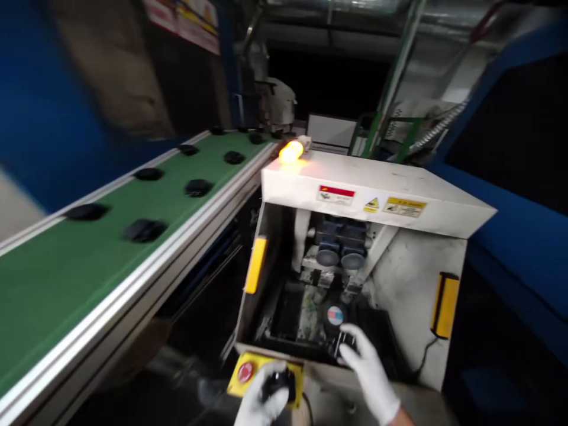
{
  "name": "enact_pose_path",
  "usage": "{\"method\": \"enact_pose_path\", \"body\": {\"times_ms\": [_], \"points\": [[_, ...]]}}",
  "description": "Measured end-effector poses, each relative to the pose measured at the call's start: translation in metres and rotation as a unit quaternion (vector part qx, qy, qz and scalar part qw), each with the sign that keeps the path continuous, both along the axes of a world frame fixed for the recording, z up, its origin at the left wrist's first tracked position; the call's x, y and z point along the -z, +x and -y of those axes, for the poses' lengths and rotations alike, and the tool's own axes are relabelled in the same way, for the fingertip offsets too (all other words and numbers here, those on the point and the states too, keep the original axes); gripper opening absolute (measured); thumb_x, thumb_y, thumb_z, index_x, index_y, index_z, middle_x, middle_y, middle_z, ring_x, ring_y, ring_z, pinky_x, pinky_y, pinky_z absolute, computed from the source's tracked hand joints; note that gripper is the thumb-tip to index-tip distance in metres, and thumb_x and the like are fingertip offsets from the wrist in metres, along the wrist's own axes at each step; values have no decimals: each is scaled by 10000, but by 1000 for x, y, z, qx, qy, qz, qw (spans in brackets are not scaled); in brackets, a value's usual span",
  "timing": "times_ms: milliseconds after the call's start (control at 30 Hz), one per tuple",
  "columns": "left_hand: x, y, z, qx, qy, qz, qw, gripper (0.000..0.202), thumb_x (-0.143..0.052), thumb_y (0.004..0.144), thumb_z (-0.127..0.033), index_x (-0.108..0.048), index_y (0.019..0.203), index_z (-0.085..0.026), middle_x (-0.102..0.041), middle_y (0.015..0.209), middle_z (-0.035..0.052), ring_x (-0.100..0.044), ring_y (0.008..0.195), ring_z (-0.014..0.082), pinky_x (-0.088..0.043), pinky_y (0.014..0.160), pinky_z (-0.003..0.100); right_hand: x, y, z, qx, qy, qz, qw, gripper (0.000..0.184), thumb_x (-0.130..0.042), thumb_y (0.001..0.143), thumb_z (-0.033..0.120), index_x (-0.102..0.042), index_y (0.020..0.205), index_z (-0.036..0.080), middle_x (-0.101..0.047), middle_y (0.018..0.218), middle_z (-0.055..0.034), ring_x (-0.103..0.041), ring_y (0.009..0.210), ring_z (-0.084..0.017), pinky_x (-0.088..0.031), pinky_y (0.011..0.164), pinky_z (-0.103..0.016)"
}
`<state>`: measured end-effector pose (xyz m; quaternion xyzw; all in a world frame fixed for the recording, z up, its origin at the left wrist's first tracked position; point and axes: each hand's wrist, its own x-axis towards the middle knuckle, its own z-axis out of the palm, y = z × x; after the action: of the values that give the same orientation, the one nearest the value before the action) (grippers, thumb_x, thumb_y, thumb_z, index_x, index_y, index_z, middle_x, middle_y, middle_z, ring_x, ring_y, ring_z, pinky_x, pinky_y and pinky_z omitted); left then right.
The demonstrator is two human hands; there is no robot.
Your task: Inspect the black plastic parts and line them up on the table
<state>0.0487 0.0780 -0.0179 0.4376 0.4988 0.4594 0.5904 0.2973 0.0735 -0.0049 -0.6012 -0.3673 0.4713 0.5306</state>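
My left hand (pixel 261 402), in a white glove, is closed around a black part (pixel 284 384) in front of the yellow switch panel. My right hand (pixel 366 370), also gloved in white, reaches into the front opening of the white machine (pixel 377 189). Its thumb and fingers curl round a small dark piece with shiny edges (pixel 344 342); blur hides its exact shape. Just beyond those fingertips is a dark round piece with a red, white and blue face (pixel 335 315). Two grey round pads (pixel 341 258) hang above it inside the machine.
A green conveyor belt (pixel 106 284) with several black parts (pixel 198 187) runs along the left. An orange lamp (pixel 291 152) glows on the machine top. Yellow bars (pixel 256 265) flank the opening. The yellow panel (pixel 242 387) carries a red button (pixel 245 372). Blue machinery (pixel 532 154) stands right.
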Motion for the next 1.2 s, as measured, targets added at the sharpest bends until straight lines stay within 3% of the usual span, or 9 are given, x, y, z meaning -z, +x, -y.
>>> {"method": "enact_pose_path", "body": {"times_ms": [67, 167, 300, 533, 800, 867, 1033, 1100, 1200], "points": [[-16, 51, -81, 54, 62, -10, 997, 361, -770, 694, -397, -683, 1003, -231, -697, 1044, 60, -628, 1030, 277, -501, 954, 387, -18, 58, -53, 92, 77, 81, 989, 436, -689, 768, 392, -584, 1159, 230, -587, 1279, -84, -492, 1231, -257, -367, 1077, -422], [-36, 111, -176, 92, 121, -8, 988, 315, -739, 730, -327, -660, 1014, -215, -677, 1077, 49, -595, 1081, 254, -442, 1034, 377, -27, 109, -112, 113, 139, 154, 972, 333, -663, 795, 319, -645, 1114, 225, -651, 1190, -68, -552, 1160, -248, -356, 1102, -436], [-36, 152, -229, 128, 128, -3, 983, 315, -735, 731, -290, -670, 1026, -198, -687, 1086, 65, -612, 1074, 259, -461, 1022, 393, -16, 121, -145, 64, 163, 197, 965, 281, -653, 802, 216, -692, 1080, 243, -700, 1127, -55, -623, 1086, -241, -472, 1011, -418], [-10, 161, -236, 160, 121, -10, 980, 311, -775, 725, -279, -723, 1022, -202, -704, 1085, 91, -632, 1061, 278, -475, 1016, 429, -3, 126, -150, 1, 202, 257, 945, 356, -644, 840, 150, -667, 1150, 325, -690, 1165, -10, -632, 1102, -188, -510, 999, -348], [-5, 160, -240, 180, 150, 20, 972, 230, -819, 685, -280, -770, 901, -217, -710, 997, 88, -637, 992, 261, -514, 939, 393, 23, 131, -145, 13, 241, 337, 910, 227, -608, 897, 243, -665, 1113, 279, -702, 1106, -46, -663, 1035, -188, -557, 924, -354], [-9, 161, -237, 179, 141, 34, 973, 257, -826, 674, -284, -767, 911, -206, -713, 1009, 93, -634, 1010, 270, -508, 954, 402, 8, 130, -143, 9, 224, 363, 904, 214, -596, 905, 279, -670, 1103, 249, -696, 1120, -71, -652, 1058, -208, -545, 937, -383], [-16, 166, -230, 178, 86, 77, 977, 466, -810, 699, -290, -672, 1131, -185, -709, 1080, 94, -650, 986, 253, -526, 915, 389, -67, 96, -175, -45, 154, 426, 890, 311, -443, 975, 376, -673, 1089, 200, -649, 1228, -102, -540, 1227, -218, -399, 1078, -386], [-14, 169, -231, 185, 70, 92, 976, 429, -823, 681, -307, -689, 1054, -145, -726, 991, 92, -659, 915, 246, -534, 878, 378, -85, 70, -205, -128, 97, 444, 882, 378, -379, 996, 410, -693, 1010, 200, -721, 1054, -75, -653, 1016, -177, -492, 922, -302], [-3, 172, -231, 172, 50, 104, 978, 396, -829, 676, -342, -702, 974, -115, -734, 897, 87, -662, 842, 227, -535, 833, 366, -84, 37, -249, -239, -20, 483, 842, 442, -493, 933, 500, -694, 758, 148, -718, 715, -70, -687, 717, -194, -537, 702, -330]]}}
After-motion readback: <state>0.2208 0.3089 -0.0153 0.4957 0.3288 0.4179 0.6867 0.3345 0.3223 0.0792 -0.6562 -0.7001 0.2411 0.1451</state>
